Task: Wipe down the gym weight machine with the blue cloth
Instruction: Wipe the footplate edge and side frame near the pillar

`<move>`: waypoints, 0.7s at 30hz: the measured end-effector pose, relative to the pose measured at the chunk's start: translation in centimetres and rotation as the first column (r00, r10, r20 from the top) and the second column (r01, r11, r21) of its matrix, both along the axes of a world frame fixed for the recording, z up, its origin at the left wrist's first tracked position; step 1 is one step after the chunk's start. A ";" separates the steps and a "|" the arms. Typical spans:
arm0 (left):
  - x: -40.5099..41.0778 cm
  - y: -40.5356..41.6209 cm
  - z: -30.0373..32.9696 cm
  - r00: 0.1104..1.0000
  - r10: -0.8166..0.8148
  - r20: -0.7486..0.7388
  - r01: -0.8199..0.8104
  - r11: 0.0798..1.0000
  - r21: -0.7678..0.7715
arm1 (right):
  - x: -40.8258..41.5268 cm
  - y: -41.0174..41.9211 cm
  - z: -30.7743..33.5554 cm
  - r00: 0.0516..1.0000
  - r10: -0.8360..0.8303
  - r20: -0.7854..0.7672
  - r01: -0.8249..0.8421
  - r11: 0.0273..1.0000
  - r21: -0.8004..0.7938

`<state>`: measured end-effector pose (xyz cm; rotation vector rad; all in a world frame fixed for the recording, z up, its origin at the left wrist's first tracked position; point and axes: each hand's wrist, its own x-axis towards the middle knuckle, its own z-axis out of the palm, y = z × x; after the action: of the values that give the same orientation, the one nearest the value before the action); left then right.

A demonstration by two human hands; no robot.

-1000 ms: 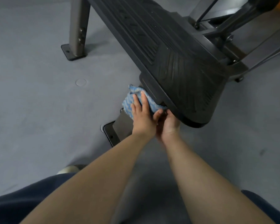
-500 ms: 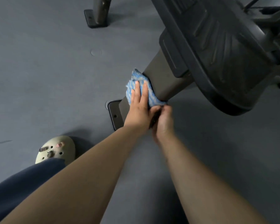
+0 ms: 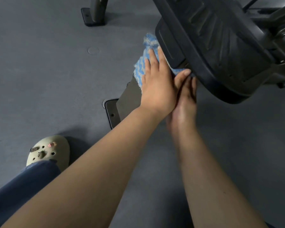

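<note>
Bare forearms, a dark navy trouser leg [image 3: 23, 186], and a pale perforated clog [image 3: 48, 152] bearing small charms.

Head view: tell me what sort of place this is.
Most likely a gym floor. A black ribbed footplate on a metal frame hangs over grey matting, and a bolted base plate anchors the leg, which the left hand wipes with a blue cloth.

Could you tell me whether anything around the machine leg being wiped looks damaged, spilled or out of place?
Nothing stands out. The left hand presses the blue cloth flat against the slanted leg, the right hand beside it. The footplate and floor show no spill or damage.
</note>
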<state>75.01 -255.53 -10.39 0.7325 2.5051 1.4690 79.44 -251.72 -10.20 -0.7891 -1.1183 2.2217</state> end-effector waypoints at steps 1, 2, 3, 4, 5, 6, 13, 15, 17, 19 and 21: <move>-0.2 -0.2 -0.1 1.000 -0.017 0.006 0.017 1.000 0.001 | 0.0 0.1 -0.3 1.000 0.001 0.022 -0.002 0.999 0.042; -0.3 -0.4 -0.3 0.999 -0.038 0.004 0.038 0.999 -0.003 | -0.1 0.1 -0.8 0.999 0.001 0.052 -0.006 0.996 0.090; -0.4 -0.6 -0.5 0.998 -0.057 -0.009 0.057 0.998 -0.011 | -0.3 0.3 -1.5 0.998 -0.005 0.070 -0.004 0.992 0.127; -0.5 -0.9 -0.7 0.997 -0.072 -0.030 0.071 0.997 -0.022 | -0.5 0.4 -2.2 0.996 -0.013 0.088 -0.002 0.987 0.161; -0.5 -1.1 -0.9 0.995 -0.084 -0.051 0.083 0.996 -0.032 | -0.6 0.5 -2.9 0.994 -0.018 0.104 -0.002 0.982 0.188; -0.6 -1.3 -1.2 0.994 -0.092 -0.065 0.090 0.995 -0.041 | -0.6 0.6 -3.5 0.993 -0.019 0.112 -0.005 0.978 0.208; 0.1 -4.0 -6.3 0.994 -0.091 0.058 0.101 0.977 -0.190 | 0.8 -1.2 -8.7 0.902 0.086 0.424 -0.211 0.943 0.258; 0.5 -4.6 -7.1 0.991 -0.066 0.121 0.089 0.976 -0.200 | 1.0 -1.8 -9.1 0.862 0.040 0.505 -0.239 0.911 0.336; 0.7 -4.9 -7.2 0.992 -0.039 0.124 0.062 0.981 -0.183 | 1.0 -2.0 -9.2 0.863 -0.050 0.502 -0.188 0.892 0.412; 1.7 -5.1 -7.3 0.995 -0.028 0.093 0.045 0.981 -0.189 | 1.3 -2.5 -9.0 0.870 -0.130 0.476 -0.134 0.866 0.482; 3.0 -5.8 -8.3 0.996 -0.025 0.087 0.043 0.976 -0.213 | 2.0 -3.2 -9.4 0.854 -0.171 0.491 -0.143 0.831 0.538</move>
<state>78.00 -261.28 -18.68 0.6580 2.5216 1.1680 81.41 -254.95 -19.62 -1.1506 -1.8997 1.5290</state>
